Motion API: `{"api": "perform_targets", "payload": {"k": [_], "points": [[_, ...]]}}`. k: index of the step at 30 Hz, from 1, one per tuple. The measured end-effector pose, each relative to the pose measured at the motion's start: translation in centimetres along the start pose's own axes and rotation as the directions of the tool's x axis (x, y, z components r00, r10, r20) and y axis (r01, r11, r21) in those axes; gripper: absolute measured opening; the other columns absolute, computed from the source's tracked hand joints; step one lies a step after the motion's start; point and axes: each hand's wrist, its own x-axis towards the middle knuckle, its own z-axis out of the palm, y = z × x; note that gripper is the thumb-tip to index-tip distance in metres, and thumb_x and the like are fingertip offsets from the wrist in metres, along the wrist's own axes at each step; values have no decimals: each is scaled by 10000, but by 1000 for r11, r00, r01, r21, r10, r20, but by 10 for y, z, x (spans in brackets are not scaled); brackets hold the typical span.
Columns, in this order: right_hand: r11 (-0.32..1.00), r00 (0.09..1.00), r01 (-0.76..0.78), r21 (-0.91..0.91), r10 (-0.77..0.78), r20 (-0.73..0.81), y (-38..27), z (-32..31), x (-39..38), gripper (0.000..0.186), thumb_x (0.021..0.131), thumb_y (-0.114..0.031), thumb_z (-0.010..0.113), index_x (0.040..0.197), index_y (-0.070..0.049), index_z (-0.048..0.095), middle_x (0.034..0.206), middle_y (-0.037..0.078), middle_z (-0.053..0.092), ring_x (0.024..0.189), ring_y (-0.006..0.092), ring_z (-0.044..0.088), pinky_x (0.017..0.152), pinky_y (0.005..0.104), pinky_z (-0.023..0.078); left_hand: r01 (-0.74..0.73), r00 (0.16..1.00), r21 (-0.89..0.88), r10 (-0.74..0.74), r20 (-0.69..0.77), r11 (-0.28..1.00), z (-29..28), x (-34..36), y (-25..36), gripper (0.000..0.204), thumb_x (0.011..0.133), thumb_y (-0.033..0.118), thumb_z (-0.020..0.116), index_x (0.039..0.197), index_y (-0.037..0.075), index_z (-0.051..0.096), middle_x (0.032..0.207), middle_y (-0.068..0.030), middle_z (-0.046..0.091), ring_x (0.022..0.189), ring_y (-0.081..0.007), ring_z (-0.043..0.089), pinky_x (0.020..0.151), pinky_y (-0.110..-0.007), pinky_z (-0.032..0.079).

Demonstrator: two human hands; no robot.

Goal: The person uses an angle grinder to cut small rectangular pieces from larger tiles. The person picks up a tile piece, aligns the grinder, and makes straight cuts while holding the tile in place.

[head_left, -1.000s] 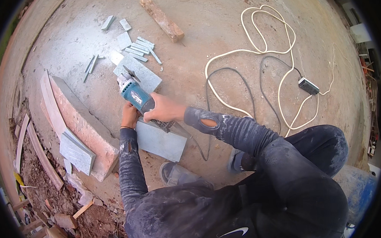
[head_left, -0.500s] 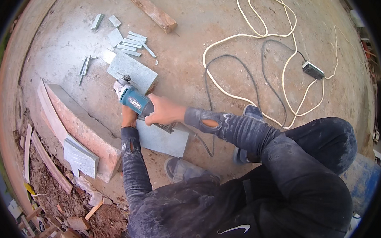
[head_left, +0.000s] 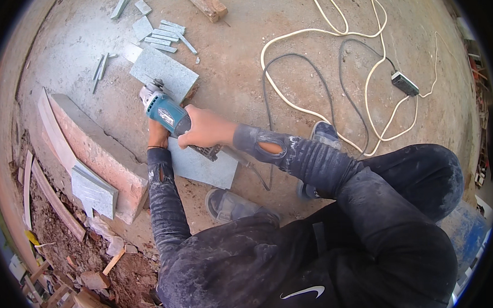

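A teal angle grinder (head_left: 167, 113) with a silver head is gripped by my right hand (head_left: 204, 127), whose fingers wrap round its dark rear body. Its disc (head_left: 156, 83) is at the near-left edge of a grey stone slab (head_left: 168, 69); whether it touches cannot be made out. My left hand (head_left: 157, 134) is low beside the grinder, with its fingers hidden behind the tool. Under and nearer than the grinder lies another grey slab area (head_left: 208, 166); the tool hides whether the two join.
Cut stone strips (head_left: 164, 36) and a wooden block (head_left: 207, 4) lie beyond. At left stands a long concrete block (head_left: 103, 144) with thin slabs (head_left: 94, 188) leaning on it. A cream cable (head_left: 285, 38) loops at right to a socket box (head_left: 404, 84). My sandalled foot (head_left: 232, 204) is near the slab.
The whole scene has shifted up and slightly left in the view. My hands and the grinder keep about the same place over the slabs.
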Motion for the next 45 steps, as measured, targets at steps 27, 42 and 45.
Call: {"api": "perform_targets", "payload": {"k": [27, 42, 45], "points": [[993, 1000, 6, -119, -9, -25, -1, -19, 7, 727, 633, -328, 785, 1184, 69, 525, 1026, 244, 656, 942, 345, 656, 815, 382, 517, 63, 997, 45, -61, -36, 997, 15, -11, 16, 153, 911, 8, 579, 1047, -13, 647, 931, -73, 708, 753, -149, 698, 650, -284, 577], [997, 990, 15, -75, -25, -136, -21, -2, 61, 825, 612, -368, 776, 1180, 161, 497, 1082, 315, 628, 996, 365, 656, 854, 361, 522, 38, 999, 124, -33, -35, 992, 13, -14, 14, 155, 891, 39, 611, 1025, -22, 663, 906, -50, 699, 763, -108, 663, 634, -235, 524], [988, 996, 24, -151, -36, -78, -25, -15, 72, 900, 603, -386, 777, 1232, 180, 472, 1126, 348, 617, 1054, 387, 646, 890, 368, 518, 74, 997, 96, -71, -39, 993, 20, -13, 17, 187, 920, 52, 599, 1083, -32, 633, 936, -58, 697, 760, -119, 674, 657, -251, 555]]}}
